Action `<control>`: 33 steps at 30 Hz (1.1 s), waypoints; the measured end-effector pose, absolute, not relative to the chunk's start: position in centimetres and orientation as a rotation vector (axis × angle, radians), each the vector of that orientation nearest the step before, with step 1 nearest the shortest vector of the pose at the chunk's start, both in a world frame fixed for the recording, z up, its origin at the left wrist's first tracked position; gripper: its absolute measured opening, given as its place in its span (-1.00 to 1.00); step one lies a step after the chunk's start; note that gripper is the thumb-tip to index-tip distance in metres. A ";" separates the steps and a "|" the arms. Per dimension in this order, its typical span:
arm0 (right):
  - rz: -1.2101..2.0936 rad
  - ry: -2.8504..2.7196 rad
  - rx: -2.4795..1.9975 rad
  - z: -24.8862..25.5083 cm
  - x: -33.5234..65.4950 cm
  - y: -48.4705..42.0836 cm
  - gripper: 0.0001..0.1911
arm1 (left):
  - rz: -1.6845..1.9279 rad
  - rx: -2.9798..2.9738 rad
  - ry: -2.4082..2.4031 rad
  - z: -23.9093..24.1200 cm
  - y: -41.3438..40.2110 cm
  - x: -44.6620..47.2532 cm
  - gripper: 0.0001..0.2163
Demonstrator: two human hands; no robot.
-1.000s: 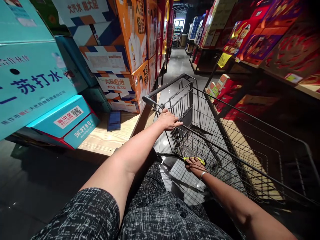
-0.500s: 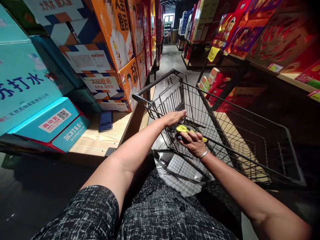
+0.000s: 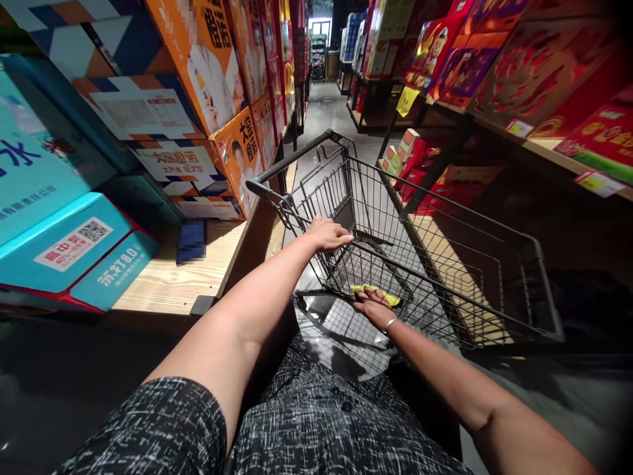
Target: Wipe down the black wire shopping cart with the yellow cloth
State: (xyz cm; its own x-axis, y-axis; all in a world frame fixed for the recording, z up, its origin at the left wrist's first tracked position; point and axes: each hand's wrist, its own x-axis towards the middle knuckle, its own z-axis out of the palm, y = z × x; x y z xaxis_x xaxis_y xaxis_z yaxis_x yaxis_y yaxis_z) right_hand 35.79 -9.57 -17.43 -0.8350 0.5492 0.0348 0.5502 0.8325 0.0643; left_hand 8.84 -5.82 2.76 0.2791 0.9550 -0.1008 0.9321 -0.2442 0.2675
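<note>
Since half a second ago, the right hand [image 3: 374, 309] has gone down from the top side bar to the low wires of the cart [image 3: 395, 261], its fingers bent over the yellow cloth [image 3: 393, 300] and holding it there. From far off I see the left hand [image 3: 327, 234] now lying over the top side bar, but I can't tell if its fingers grip. I also see a flat dark blue thing [image 3: 191, 241] on the wooden shelf [image 3: 163, 284].
</note>
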 end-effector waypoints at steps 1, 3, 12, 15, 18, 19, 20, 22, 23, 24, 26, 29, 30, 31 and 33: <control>-0.223 -2.910 -0.834 -16.1 35.4 -9.2 -0.70 | 0.127 2.277 1.755 2.7 -5.7 8.7 -0.57; -0.409 -2.695 -0.723 -12.9 34.9 -8.4 -0.70 | 0.132 2.278 1.779 2.6 -5.5 8.0 -0.59; -0.445 -2.640 -0.734 -13.2 34.9 -7.5 -0.65 | 0.238 2.324 1.781 1.3 -3.6 3.2 -0.63; -0.230 -2.851 -0.835 -18.6 35.2 -8.5 -0.68 | 0.267 2.344 1.766 0.6 -2.9 2.6 -0.64; -0.148 -2.951 -0.862 -20.1 34.7 -9.2 -0.71 | 0.280 2.342 1.760 0.3 -2.3 2.5 -0.65; -0.174 -2.955 -0.824 -19.4 34.2 -9.2 -0.72 | 0.273 2.332 1.765 0.4 -2.1 2.5 -0.66; -0.221 -2.930 -0.773 -18.1 33.5 -9.1 -0.72 | 0.258 2.319 1.769 0.5 -2.0 2.5 -0.67; -0.327 -2.786 -0.674 -14.5 31.8 -8.4 -0.68 | 0.218 2.289 1.775 1.0 -2.0 2.6 -0.68; -0.371 -2.676 -0.644 -12.4 30.8 -7.9 -0.63 | 0.211 2.276 1.783 1.3 -2.1 2.8 -0.69; -0.402 -2.564 -0.637 -10.4 29.8 -7.4 -0.58 | 0.220 2.268 1.800 1.5 -2.3 3.1 -0.70; -0.432 -2.377 -0.686 -7.0 28.1 -6.2 -0.52 | 0.267 2.294 1.838 1.8 -2.9 4.0 -0.72; -0.400 -2.268 -0.813 -4.8 26.9 -5.1 -0.50 | 0.323 2.394 1.803 1.5 -4.2 6.0 -0.66; -0.384 -2.277 -0.842 -4.8 27.0 -5.0 -0.50 | 0.333 2.414 1.763 1.2 -4.6 6.6 -0.63; -0.376 -2.300 -0.856 -4.9 27.4 -5.0 -0.52 | 0.351 2.419 1.722 0.9 -4.9 7.1 -0.63; -0.375 -2.357 -0.850 -5.5 29.3 -5.6 -0.54 | 0.404 2.396 1.674 0.3 -5.3 7.7 -0.65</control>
State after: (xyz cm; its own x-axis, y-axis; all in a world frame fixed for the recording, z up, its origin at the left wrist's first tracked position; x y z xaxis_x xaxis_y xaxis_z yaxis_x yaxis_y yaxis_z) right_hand 29.26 -5.59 -5.52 -0.6158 0.4835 0.6220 0.6528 0.7552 0.0593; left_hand 7.74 -5.29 0.32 0.3253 0.9389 0.1127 0.8869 -0.3442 0.3082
